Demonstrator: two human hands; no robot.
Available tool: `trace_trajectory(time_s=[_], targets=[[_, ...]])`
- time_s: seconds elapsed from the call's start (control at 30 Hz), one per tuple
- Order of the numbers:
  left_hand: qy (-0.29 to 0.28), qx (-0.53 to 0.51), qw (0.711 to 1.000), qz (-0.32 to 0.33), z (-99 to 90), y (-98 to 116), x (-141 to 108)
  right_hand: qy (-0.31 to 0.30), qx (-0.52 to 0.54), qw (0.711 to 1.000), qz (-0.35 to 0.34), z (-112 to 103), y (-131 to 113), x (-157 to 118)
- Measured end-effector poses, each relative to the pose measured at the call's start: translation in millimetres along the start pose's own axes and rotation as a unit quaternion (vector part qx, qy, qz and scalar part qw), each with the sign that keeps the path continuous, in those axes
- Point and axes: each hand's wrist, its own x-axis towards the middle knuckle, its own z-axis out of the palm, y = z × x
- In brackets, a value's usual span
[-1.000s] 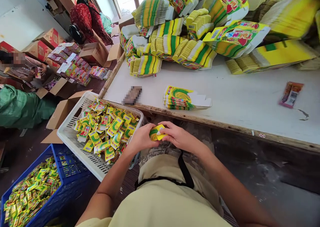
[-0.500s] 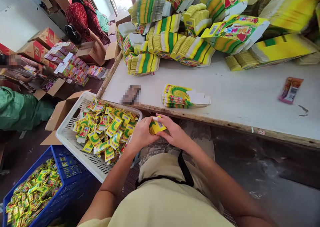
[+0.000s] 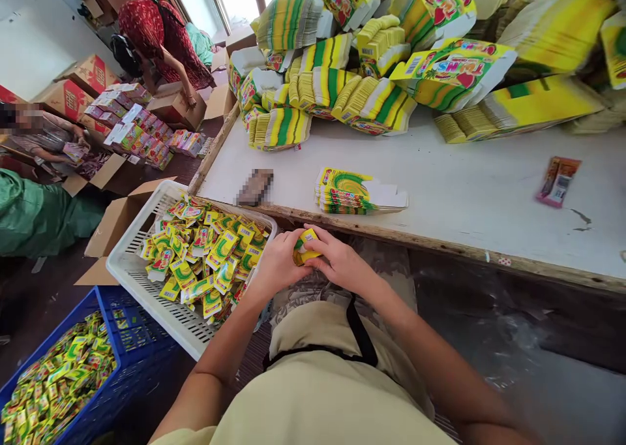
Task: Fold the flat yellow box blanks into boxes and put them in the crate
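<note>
Both hands hold one small yellow box [image 3: 304, 244] with a barcode, just off the table's front edge above my lap. My left hand [image 3: 280, 263] grips its left side. On the other side, my right hand [image 3: 337, 257] has its fingers closed over the box's top and right end, covering much of it. A short stack of flat yellow cartons [image 3: 349, 190] with white flaps lies on the table in front of the hands. To the left, a white plastic basket [image 3: 120, 262] carries many small yellow boxes [image 3: 222, 249].
A white table [image 3: 454, 184] with a wooden edge bears heaped bundles of flat cartons [image 3: 372, 106] and a small wrapped packet [image 3: 558, 181]. A blue crate [image 3: 122, 360] of wrapped sweets stands lower left. Two people [image 3: 161, 34] work among cardboard boxes [image 3: 92, 73] at the back left.
My right fingers have folded further over the box's end, and a white flap that stuck up there no longer shows. At the back, one person's arm has reached to a carton.
</note>
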Motion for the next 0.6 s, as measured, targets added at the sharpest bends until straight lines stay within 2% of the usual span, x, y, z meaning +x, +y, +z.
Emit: trace_trajectory(time_s=[0.13,0.27,0.33,0.4,0.47,0.53,0.6], targets=[[0.015,-0.007,1.000,0.005,-0.6,2,-3,0.046,0.038,0.998,0.011,11,-3,-4],[0.029,-0.007,1.000,-0.003,0.9,7,-3,0.101,0.065,0.990,0.070,15,-8,-3],[0.024,-0.007,1.000,-0.006,1.6,5,-2,0.095,0.056,0.991,0.070,13,-9,0],[0.010,-0.006,1.000,-0.016,-0.4,-3,-4,0.072,0.044,0.995,0.048,6,-3,5],[0.020,0.020,0.998,-0.057,-6.1,-20,-7,0.087,0.004,0.995,0.044,-10,9,10],[0.072,0.075,0.987,-0.126,-14.4,-41,-13,0.164,-0.077,0.980,0.079,-30,27,17],[0.126,0.117,0.968,-0.181,-21.8,-59,-19,0.240,-0.165,0.947,0.133,-49,47,23]])
